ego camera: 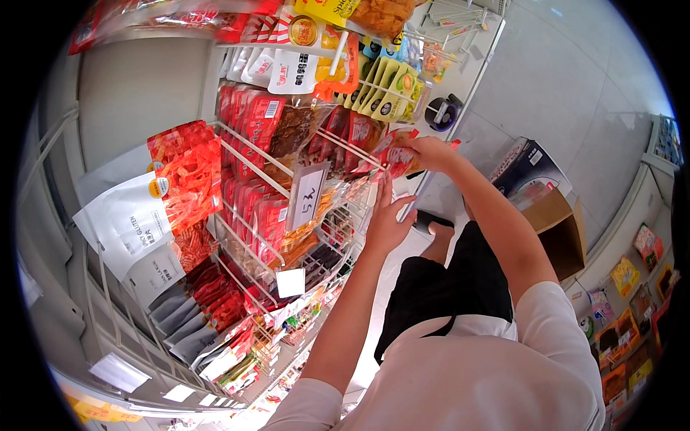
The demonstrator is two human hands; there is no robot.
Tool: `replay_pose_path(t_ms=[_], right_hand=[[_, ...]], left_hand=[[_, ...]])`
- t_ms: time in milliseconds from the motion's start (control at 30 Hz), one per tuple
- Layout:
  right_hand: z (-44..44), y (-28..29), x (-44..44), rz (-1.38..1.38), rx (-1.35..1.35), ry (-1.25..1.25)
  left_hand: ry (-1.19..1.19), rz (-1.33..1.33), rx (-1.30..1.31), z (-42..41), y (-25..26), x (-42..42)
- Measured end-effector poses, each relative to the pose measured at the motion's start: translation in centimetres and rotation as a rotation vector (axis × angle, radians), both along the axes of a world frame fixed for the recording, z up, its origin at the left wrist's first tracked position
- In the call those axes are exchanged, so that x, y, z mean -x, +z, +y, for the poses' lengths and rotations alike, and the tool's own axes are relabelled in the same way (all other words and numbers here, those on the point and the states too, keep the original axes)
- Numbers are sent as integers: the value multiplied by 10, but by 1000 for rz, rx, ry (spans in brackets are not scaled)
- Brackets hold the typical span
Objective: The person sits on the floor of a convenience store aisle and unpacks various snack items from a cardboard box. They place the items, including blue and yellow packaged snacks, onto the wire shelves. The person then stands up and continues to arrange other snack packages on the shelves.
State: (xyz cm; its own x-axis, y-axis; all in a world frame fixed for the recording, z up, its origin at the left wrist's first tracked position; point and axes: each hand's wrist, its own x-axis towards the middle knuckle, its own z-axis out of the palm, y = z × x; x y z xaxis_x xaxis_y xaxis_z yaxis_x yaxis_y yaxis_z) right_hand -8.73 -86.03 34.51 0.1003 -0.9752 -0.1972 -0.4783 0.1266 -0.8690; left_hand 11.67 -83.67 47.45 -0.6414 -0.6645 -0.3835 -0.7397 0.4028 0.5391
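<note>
My right hand [429,153] grips a red snack packet [398,159] at the front end of a white display hook [350,146]. More red packets [329,132] hang farther back on that hook. My left hand [389,222] is raised just below, its fingertips at the hook's tip and by the packet's lower edge. Its thumb is spread away and nothing is held in its palm. Whether its fingertips touch the packet or only the hook, I cannot tell. Left of this hand, a plastic price holder [308,196] with handwriting hangs on a neighbouring hook.
Large white-and-red snack pouches [140,215] hang at left. Yellow-green packets [396,89] and white quail-egg pouches [302,67] hang beyond my hands. A purple-black round object [443,114] sits on the shelf base. An open cardboard box [555,231] stands on the floor at right.
</note>
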Motion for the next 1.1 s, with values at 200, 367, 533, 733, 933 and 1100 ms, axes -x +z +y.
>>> replay_pose_path(t_ms=[200, 367, 533, 733, 933, 1100], right_hand=[[-4, -8, -10, -63, 10, -43], [-2, -16, -15, -222, 31, -126], [2, -14, -17, -267, 36, -162], [-15, -16, -34, -278, 77, -238], [-56, -31, -50, -476, -91, -192], [-35, -45, -43, -339, 66, -352]], left_hand=[[7, -2, 5, 1, -2, 1], [-11, 4, 27, 2, -3, 1], [-12, 13, 46, 3, -5, 1], [16, -22, 41, 7, -7, 2], [5, -12, 41, 5, -5, -2], [32, -20, 7, 8, -9, 2]])
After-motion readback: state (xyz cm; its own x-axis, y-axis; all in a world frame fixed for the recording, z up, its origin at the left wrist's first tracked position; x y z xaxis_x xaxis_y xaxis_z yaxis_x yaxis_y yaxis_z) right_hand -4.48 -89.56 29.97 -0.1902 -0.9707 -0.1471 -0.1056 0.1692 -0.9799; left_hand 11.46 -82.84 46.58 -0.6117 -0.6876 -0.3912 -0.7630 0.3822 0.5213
